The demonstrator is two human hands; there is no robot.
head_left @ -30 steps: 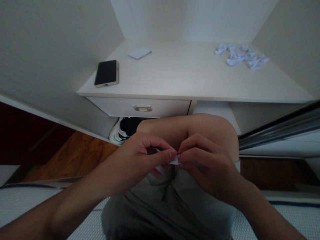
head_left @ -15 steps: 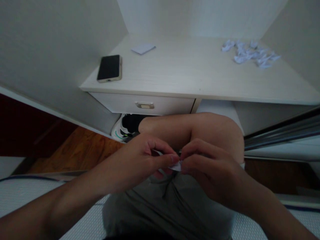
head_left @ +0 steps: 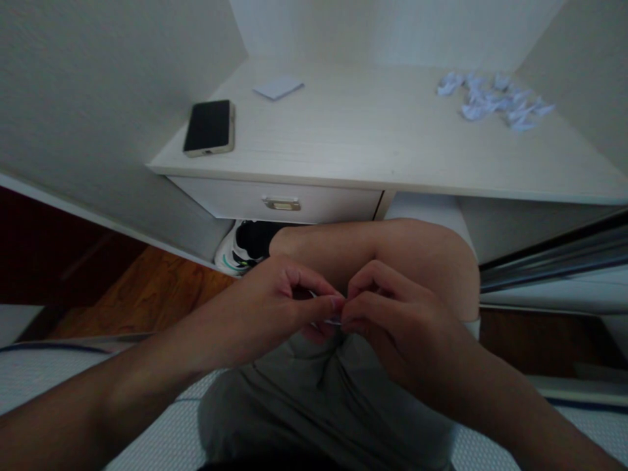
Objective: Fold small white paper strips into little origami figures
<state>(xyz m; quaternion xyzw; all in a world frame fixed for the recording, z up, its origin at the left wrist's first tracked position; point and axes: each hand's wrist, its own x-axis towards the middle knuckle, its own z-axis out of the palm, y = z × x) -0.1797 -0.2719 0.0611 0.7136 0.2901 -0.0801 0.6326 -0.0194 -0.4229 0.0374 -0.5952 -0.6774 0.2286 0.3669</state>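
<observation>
Over my lap, my left hand (head_left: 294, 304) pinches a small piece of white paper (head_left: 334, 321) between thumb and fingers. My right hand (head_left: 387, 307) meets it from the other side, its fingertips closed on the same piece. Most of the paper is hidden by the fingers; only a thin pale edge shows. Beyond, on the white desk top, several crumpled or twisted bits of paper (head_left: 490, 103) lie in a loose heap at the right. A flat folded sheet of white paper (head_left: 279, 87) rests at the back left.
A dark-screened phone-like device (head_left: 210, 127) lies near the desk's left front edge. Below is a drawer (head_left: 294, 199) with a metal handle, beside an open compartment (head_left: 426, 204). My crossed leg (head_left: 412, 261) and a white-and-black shoe (head_left: 235, 248) are under the desk edge.
Both hands have drawn slightly closer together, and my right hand has moved a little left. Less of the white paper shows between the fingers. The view has shifted slightly.
</observation>
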